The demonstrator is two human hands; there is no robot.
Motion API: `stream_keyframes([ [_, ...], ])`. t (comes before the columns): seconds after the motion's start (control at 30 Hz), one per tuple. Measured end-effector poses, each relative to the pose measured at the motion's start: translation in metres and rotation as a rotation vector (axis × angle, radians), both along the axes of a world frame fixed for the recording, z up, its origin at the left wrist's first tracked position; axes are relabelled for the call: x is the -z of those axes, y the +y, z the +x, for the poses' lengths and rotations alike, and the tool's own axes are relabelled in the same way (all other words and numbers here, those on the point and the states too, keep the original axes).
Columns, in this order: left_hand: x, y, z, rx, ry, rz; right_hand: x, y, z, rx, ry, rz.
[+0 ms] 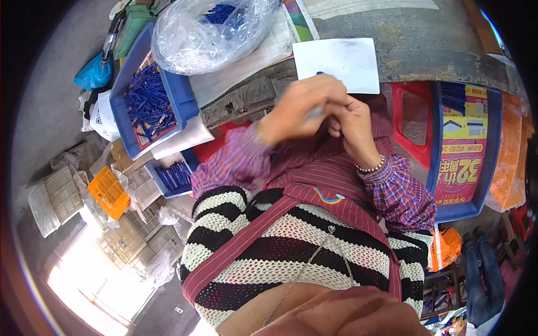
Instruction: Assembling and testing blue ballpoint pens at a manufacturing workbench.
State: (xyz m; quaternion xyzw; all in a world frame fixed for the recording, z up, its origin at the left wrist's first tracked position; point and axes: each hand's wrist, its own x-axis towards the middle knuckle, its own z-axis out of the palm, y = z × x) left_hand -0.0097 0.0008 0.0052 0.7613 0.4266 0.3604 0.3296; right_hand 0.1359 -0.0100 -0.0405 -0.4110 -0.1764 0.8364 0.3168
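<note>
A blue piece point(320, 73) is being partly hidden by the left hand point(311, 106), farther from the right hand point(357, 124); whether anything is being gripped by the curled fingers point(334, 128) cannot be told.

You wear a maroon pinstriped apron point(350, 178) bearing a rainbow patch point(329, 197), over an open-knit top point(224, 222) striped black, white and dark red. Sleeve covers point(400, 193): purple plaid, gathered cuffs. Beaded bracelet point(370, 166) behind your right hand point(355, 126); chain necklace point(309, 263) with pendant point(331, 229).
</note>
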Motion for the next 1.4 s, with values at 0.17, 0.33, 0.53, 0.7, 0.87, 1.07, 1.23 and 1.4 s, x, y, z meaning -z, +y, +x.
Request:
stream_keyframes([
  [0.17,0.028,0.005,-0.007,0.023,-0.275,-0.183,0.005,0.007,-0.006,0.003,0.036,-0.001],
  [0.33,-0.007,0.007,0.001,-0.001,-0.593,0.026,-0.001,0.008,-0.004,-0.021,-0.011,-0.031],
  [0.53,0.024,-0.007,0.002,-0.092,-0.352,-0.162,-0.003,-0.001,0.001,-0.013,-0.027,-0.058],
  [0.7,0.024,0.002,-0.008,-0.042,-0.295,-0.257,-0.003,0.007,-0.003,-0.024,-0.022,-0.033],
  [0.87,0.012,-0.004,-0.015,-0.204,-0.578,-0.322,-0.003,0.007,-0.003,-0.042,-0.005,-0.035],
  [1.07,-0.002,-0.009,-0.019,-0.363,-0.707,-0.358,0.001,0.014,0.007,-0.128,0.073,-0.066],
  [1.23,-0.004,-0.01,-0.02,-0.417,-0.6,-0.349,0.004,0.022,0.015,-0.225,0.234,-0.189],
  [1.4,-0.003,-0.014,-0.023,-0.417,-0.606,-0.384,0.006,0.025,0.024,-0.229,0.359,-0.252],
])
